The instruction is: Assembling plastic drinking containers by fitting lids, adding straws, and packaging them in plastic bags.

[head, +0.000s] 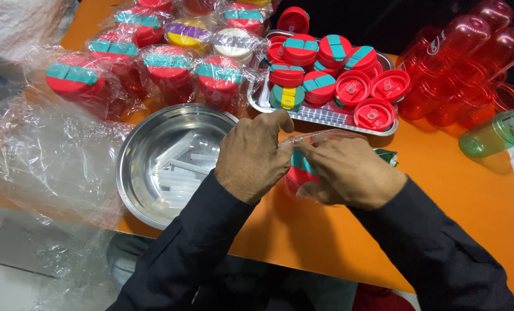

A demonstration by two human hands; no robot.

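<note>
My left hand (251, 155) and my right hand (346, 170) meet over the orange table (441, 190), both pinching the top of a clear plastic bag (320, 137). Inside the bag sits a red cup with a red lid and teal tab (299, 167), mostly hidden under my right hand. My left hand hangs over the right rim of a round steel bowl (131, 167) that holds several clear plastic straws (179, 167).
A steel tray (326, 115) of red lids with teal tabs stands behind my hands. Bagged lidded cups (168, 66) fill the back left. Loose red cups (470, 63) and one green cup (496, 133) lie at right. Empty plastic bags (50, 155) pile at left.
</note>
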